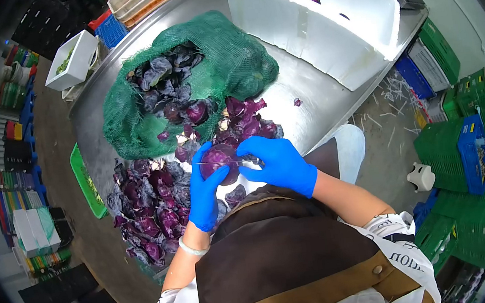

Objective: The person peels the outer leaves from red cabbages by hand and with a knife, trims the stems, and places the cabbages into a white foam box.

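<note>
Both hands wear blue gloves. My left hand (pixel 203 187) is wrapped round the left side of a purple cabbage head (pixel 218 161), its thumb across the front. At the cabbage's right side, my right hand (pixel 274 163) has its thumb and fingers bent toward each other; what lies between them is too small to make out. A thin pale line crosses the front of the cabbage. Loose purple leaves (pixel 150 207) are heaped to the left, and more trimmed leaves (pixel 245 121) lie just beyond the cabbage. Behind them a green mesh bag (pixel 218 43) holds dark cabbages and leaves.
A white foam box (pixel 313 35) stands on the metal table (pixel 295 118) at the back right. Left of the table is a green crate (pixel 85 181); a small white box (pixel 72 62) sits at the back left. Green crates (pixel 449 152) and a white stool (pixel 421 177) are on the right.
</note>
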### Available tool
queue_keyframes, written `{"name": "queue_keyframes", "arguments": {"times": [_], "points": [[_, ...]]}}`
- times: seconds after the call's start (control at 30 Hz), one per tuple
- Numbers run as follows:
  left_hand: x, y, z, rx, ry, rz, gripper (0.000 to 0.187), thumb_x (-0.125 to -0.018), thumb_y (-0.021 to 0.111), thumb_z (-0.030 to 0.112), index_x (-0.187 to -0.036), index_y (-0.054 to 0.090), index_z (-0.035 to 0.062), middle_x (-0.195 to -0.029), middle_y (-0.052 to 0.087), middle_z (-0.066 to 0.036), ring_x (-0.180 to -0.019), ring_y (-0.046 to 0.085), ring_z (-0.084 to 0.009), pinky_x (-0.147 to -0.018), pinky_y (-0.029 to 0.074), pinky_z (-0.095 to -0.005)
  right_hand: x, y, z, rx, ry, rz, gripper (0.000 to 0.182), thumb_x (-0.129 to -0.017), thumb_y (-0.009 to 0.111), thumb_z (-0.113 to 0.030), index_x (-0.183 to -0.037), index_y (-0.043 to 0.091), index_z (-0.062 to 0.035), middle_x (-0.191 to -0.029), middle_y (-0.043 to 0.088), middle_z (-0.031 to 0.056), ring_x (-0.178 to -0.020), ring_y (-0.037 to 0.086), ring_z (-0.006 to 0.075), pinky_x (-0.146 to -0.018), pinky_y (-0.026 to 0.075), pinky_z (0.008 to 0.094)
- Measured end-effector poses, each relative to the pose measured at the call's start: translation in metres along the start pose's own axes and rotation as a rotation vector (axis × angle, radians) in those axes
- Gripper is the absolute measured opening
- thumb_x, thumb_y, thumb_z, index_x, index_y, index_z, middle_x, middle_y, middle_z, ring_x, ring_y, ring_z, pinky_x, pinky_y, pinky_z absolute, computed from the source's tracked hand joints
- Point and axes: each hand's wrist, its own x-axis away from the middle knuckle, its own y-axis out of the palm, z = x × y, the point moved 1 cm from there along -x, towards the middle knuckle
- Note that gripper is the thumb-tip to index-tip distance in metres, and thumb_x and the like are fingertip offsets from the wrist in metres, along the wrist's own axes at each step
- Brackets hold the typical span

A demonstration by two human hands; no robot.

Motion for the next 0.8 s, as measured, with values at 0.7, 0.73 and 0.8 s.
{"name": "queue_keyframes", "arguments": {"times": [0.7, 0.73, 0.8], "points": [[-0.005, -0.016, -0.005, -0.14, 0.43, -0.24, 0.127, -0.055, 0.089, 0.007, -0.153, 0.008, 0.011, -0.147, 0.034, -0.014, -0.137, 0.036, -0.0311, -0.109, 0.037, -0.0445, 0.002, 0.015, 0.035, -0.934, 0.705, -0.172, 0.043, -0.088, 0.069, -0.032, -0.115, 0.06, -0.0005, -0.086, 0.065, 0.006, -0.053, 0.056, 0.0084, -0.047, 0.045, 0.0227], [-0.003, -0.008, -0.002, -0.185, 0.427, -0.237, 0.126, -0.058, 0.089, 0.012, -0.153, 0.006, 0.0118, -0.149, 0.03, -0.014, -0.137, 0.034, -0.031, -0.11, 0.035, -0.0444, 0.01, 0.021, 0.029, -1.037, 0.748, -0.234, 0.046, -0.085, 0.072, -0.029, -0.118, 0.058, -0.0008, -0.089, 0.064, 0.0059, -0.061, 0.059, 0.0101, -0.052, 0.048, 0.0238], [-0.004, -0.001, 0.007, -0.048, 0.381, -0.157, 0.122, -0.063, 0.086, 0.016, -0.153, 0.005, 0.0127, -0.15, 0.028, -0.015, -0.138, 0.033, -0.0306, -0.11, 0.033, -0.0439, 0.015, 0.028, 0.021, -1.076, 0.668, -0.192, 0.053, -0.079, 0.078, -0.024, -0.122, 0.054, -0.0019, -0.097, 0.062, 0.0062, -0.077, 0.061, 0.0133, -0.064, 0.051, 0.0263]]}}
